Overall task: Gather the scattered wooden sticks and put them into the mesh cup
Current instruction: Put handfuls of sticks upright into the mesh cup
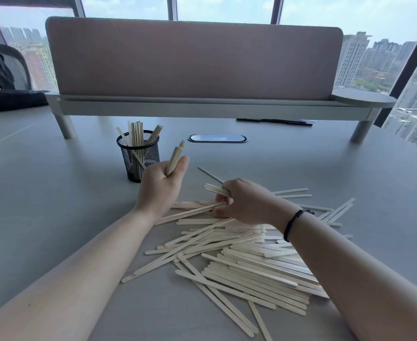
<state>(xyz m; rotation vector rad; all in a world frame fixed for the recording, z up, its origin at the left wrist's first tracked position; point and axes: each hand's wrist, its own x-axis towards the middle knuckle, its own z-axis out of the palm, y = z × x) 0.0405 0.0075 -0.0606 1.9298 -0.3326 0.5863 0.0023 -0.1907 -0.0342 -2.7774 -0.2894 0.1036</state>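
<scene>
Head view: left hand (162,179) and right hand (245,201) each grip light, stiff wooden sticks (239,257) mid-length, near mesh cup (138,156).

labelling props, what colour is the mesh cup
Black mesh cup, shown best in the head view.

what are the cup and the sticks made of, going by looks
Mesh cup: looks like black-coated metal wire mesh; you can see through its grid wall to the sticks inside. Scattered sticks: pale unfinished wood, thin, flat, matte, with rounded ends, likely birch-type craft sticks, though the species can't be told.
</scene>
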